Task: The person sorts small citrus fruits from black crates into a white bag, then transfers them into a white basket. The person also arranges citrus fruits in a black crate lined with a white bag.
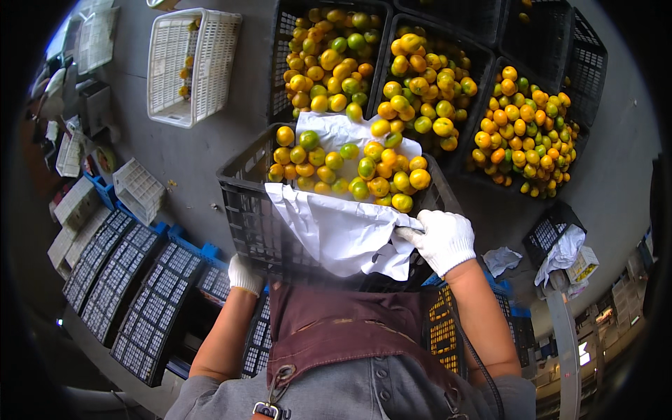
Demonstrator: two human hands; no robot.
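Note:
In front of my body a black plastic crate is tipped away from me, lined with white paper that hangs over its near side. Orange and green citrus fruits lie inside it and spill towards its far rim. My right hand, in a white knit glove, grips the liner at the crate's near right corner, thumb on the paper. Low at the near left corner, my gloved left hand holds the crate, its fingers hidden behind it. Beyond the far rim stands a black crate heaped with citrus.
More citrus-filled black crates stand at the far left and far right. A white plastic basket with a few fruits is on the grey floor. Stacked black crates are behind me on the left. Crumpled paper lies on the right.

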